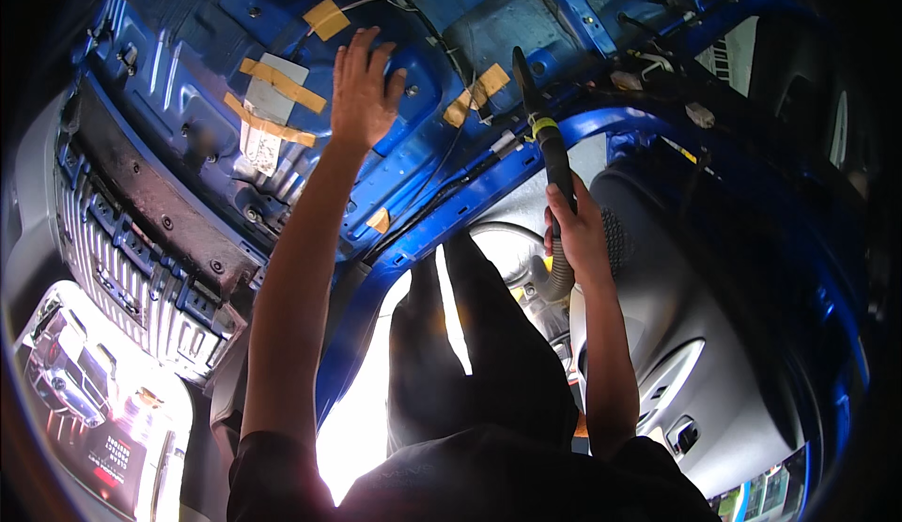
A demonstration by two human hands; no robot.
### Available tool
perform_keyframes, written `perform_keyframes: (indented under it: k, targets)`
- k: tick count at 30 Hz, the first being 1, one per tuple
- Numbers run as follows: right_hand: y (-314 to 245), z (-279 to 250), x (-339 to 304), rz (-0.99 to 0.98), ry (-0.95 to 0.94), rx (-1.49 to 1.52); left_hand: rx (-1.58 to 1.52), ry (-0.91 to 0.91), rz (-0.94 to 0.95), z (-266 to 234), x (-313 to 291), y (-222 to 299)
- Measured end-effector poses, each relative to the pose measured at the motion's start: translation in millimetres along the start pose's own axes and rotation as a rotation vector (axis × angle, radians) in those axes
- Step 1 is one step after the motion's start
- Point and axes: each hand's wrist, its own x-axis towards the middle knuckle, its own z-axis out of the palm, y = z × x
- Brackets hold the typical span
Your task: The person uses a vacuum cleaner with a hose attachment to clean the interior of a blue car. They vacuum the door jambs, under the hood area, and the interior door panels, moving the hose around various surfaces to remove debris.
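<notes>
My right hand (580,235) is wrapped round the handle of a black vacuum hose wand (552,155). The wand has a yellow-green band and a narrow crevice nozzle (526,80) pointing away from me, over the blue metal car floor (423,80). A ribbed grey hose (556,282) curls below that hand. Farther left, my left hand (368,94) is open, fingers stretched over the bare blue metal; whether it bears on the metal I cannot tell. Beside it, strips of tan tape (284,85) cross a white rectangular piece (272,104).
More tan tape (477,94) holds thin wiring near the nozzle. A raised blue door sill (498,179) runs between me and the floor. The grey door panel (658,287) stands at right. Dark trim (160,207) with ribbed metal borders the left side.
</notes>
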Motion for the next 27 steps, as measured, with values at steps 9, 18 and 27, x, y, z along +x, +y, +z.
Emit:
perform_keyframes:
  k: [9,18,27]
  targets:
    - [-36,9,51,0.058,-0.027,0.042,-0.035,-0.033,-0.039,6,0,-4]
    - [-13,-2,55,0.097,-0.065,-0.026,-0.011,-0.079,-0.055,5,4,-1]
    - [10,-17,63,0.081,0.157,0.225,0.011,-0.09,-0.044,6,6,-2]
